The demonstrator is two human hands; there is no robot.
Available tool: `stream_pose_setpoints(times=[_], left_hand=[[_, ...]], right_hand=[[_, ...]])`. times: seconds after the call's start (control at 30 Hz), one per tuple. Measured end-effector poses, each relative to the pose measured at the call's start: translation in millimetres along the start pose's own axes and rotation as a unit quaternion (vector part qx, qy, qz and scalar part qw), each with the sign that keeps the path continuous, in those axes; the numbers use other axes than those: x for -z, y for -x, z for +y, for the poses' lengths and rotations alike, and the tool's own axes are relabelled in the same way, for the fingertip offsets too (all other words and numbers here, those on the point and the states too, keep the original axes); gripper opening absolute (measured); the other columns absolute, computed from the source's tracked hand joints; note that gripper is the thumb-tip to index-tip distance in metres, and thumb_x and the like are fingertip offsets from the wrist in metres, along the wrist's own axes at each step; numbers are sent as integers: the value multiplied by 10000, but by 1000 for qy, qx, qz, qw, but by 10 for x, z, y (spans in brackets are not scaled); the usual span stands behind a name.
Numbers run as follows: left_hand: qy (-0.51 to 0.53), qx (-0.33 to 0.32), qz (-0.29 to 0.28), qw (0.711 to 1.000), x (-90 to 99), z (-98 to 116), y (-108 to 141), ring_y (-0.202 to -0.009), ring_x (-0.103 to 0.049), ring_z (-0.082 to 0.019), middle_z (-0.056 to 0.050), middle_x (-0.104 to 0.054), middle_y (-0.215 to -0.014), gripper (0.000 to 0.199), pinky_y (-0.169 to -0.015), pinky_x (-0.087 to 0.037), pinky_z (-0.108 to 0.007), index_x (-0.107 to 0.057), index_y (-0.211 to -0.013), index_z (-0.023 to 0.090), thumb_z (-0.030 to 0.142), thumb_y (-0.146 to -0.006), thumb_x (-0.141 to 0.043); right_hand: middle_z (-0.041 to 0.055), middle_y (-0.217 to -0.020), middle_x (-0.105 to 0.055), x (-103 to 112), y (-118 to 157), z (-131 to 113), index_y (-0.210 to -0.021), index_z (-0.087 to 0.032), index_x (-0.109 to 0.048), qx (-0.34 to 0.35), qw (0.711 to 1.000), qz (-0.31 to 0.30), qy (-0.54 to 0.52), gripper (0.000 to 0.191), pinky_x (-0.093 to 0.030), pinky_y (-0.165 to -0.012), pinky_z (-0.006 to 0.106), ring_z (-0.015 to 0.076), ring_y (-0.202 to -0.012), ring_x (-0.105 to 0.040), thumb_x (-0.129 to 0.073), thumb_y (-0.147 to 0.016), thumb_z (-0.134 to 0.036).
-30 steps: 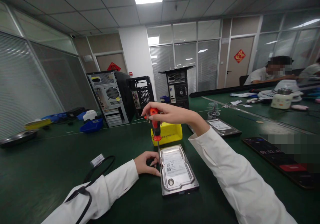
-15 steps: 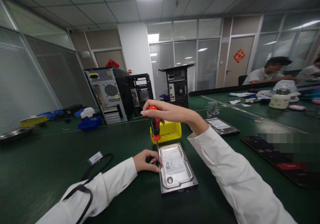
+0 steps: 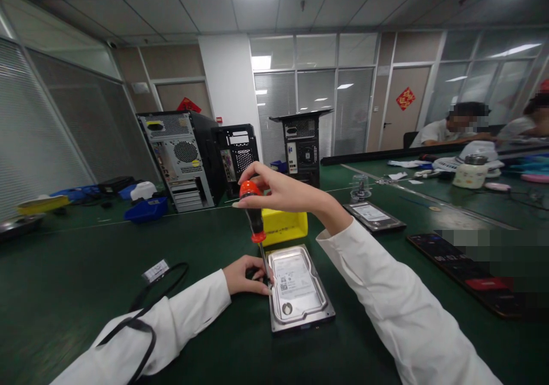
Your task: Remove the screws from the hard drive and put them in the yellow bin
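A silver hard drive (image 3: 300, 293) with a white label lies flat on the green table, label side up. My right hand (image 3: 278, 187) is closed round the top of a red-and-black screwdriver (image 3: 256, 220), whose shaft slants down to the drive's left edge. Where the tip meets the drive, my left hand (image 3: 246, 275) is closed, thumb and fingers pinching at that edge around the shaft's lower end. Those fingers hide the exact contact and any screw there. Just behind the drive stands a yellow bin (image 3: 285, 227).
Another hard drive (image 3: 374, 216) and a phone (image 3: 463, 270) lie to the right. Computer cases (image 3: 184, 156) stand at the back left, near a blue bin (image 3: 146, 209). A black strap (image 3: 150, 339) loops over my left sleeve. A person (image 3: 450, 127) sits at the far right.
The screwdriver leans further left at its top, and my right hand's fingers have shifted on its handle. The whole view has moved slightly. My left hand stays at the drive's edge.
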State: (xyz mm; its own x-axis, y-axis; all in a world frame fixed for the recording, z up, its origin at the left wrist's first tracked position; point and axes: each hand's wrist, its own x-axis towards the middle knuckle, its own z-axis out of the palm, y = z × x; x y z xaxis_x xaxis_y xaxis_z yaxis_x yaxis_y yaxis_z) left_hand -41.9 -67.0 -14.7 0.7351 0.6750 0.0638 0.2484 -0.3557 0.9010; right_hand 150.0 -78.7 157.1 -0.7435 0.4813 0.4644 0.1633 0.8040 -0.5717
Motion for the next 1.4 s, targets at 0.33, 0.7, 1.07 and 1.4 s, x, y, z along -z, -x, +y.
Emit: stream_pose_setpoints(times=[0.33, 0.7, 1.07, 1.4], left_hand=[[-7, 8, 4, 1000, -1, 1, 5, -551, -369, -83, 87, -344, -557, 401, -597, -371, -226, -638, -777, 119, 443, -597, -791], [-22, 0, 4, 1000, 18, -8, 10, -554, -373, -88, 85, -355, -555, 386, -597, -371, -227, -637, -786, 119, 439, -622, -777], [-55, -19, 21, 998, 5, 1, 10, -551, -369, -87, 71, -400, -573, 390, -560, -327, -214, -622, -765, 114, 466, -651, -745], [-132, -78, 93, 984, -30, -14, 20, -649, -432, -126, -22, -518, -742, 274, -580, -361, -233, -676, -717, 110, 373, -679, -742]], right_hand=[[27, -890, -577, 68, 40, 37, -984, -171, -458, -11, 999, -27, 17, 317, -432, -670, 240, 125, -775, -549, -501, -853, -458], [33, -957, -514, 131, 83, 14, -1044, -167, -430, -13, 997, -49, 63, 280, -433, -681, 243, 121, -787, -522, -515, -851, -351], [29, -912, -542, 74, 43, -39, -940, -149, -521, 27, 997, -43, 53, 309, -441, -675, 249, 114, -771, -515, -480, -868, -446], [48, -1002, -528, 153, 76, 76, -1054, -174, -420, -91, 993, -44, -66, 491, -565, -628, 292, 152, -791, -618, -667, -728, -445]])
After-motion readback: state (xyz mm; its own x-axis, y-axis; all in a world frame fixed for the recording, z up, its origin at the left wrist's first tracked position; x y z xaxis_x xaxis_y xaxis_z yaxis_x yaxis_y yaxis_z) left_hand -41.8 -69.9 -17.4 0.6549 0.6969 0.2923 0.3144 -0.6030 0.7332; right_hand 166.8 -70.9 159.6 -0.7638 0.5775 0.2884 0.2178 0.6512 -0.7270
